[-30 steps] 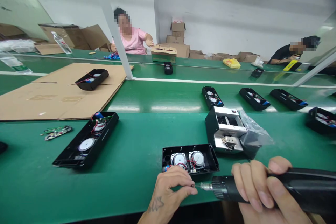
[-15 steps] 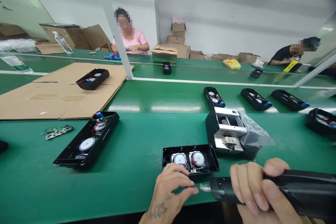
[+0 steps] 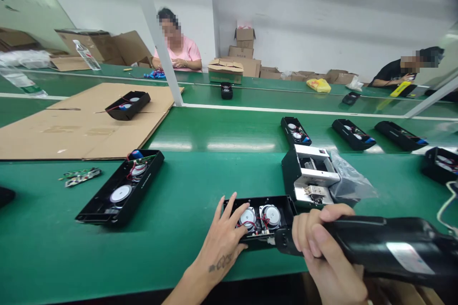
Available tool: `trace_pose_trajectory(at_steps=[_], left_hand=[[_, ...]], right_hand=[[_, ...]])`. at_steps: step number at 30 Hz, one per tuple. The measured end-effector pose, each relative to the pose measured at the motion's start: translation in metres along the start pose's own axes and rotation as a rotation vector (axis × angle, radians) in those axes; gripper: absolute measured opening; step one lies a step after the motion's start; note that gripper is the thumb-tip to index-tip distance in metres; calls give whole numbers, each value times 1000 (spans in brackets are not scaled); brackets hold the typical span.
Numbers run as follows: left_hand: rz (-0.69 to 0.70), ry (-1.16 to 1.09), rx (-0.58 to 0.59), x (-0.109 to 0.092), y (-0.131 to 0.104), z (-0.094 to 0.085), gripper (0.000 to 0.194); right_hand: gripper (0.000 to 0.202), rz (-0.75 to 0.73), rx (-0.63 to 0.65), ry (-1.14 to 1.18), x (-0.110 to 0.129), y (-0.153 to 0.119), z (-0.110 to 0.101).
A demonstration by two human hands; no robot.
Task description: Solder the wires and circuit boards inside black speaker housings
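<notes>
A black speaker case (image 3: 282, 204) with two white-backed speakers and red wires lies open side up near the table's front edge. My left hand (image 3: 223, 236) grips its left front part, fingers spread over the case and thumb low at the front wall. My right hand (image 3: 327, 243) is closed around a black electric screwdriver (image 3: 382, 243). The screwdriver's front end meets the front wall of the case, close to my left thumb; its bit tip is mostly hidden. Behind the case stands a black and silver device (image 3: 315, 176) beside a clear plastic bag (image 3: 352, 178).
Another speaker case (image 3: 121, 188) lies to the left, by small circuit boards (image 3: 83, 177). Several more cases (image 3: 353, 134) sit on the green surface beyond. A cardboard sheet (image 3: 71, 126) lies at the far left. Two people (image 3: 182, 52) sit across the table, near a white post (image 3: 164, 52).
My left hand has left its pinch at the screwdriver's tip and spread onto the case. The screwdriver has moved left and up, its end now at the case's front wall.
</notes>
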State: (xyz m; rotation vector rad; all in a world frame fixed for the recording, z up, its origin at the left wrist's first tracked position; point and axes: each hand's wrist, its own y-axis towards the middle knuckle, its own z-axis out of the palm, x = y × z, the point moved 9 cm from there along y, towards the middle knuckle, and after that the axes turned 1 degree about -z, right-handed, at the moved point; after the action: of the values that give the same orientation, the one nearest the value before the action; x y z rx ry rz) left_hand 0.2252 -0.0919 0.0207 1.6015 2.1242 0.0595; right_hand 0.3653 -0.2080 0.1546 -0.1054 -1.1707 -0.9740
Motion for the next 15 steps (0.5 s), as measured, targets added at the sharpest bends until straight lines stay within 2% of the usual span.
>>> trace_pose_trajectory(at_steps=[8,15], left_hand=[[-31,-155,-77,5,1,1,23],[-69,-158,11,8,0,9,22]], right_hand=[[12,52,142,-37,-35,-3,24],[14,111,145,-104,-61,-8,28]])
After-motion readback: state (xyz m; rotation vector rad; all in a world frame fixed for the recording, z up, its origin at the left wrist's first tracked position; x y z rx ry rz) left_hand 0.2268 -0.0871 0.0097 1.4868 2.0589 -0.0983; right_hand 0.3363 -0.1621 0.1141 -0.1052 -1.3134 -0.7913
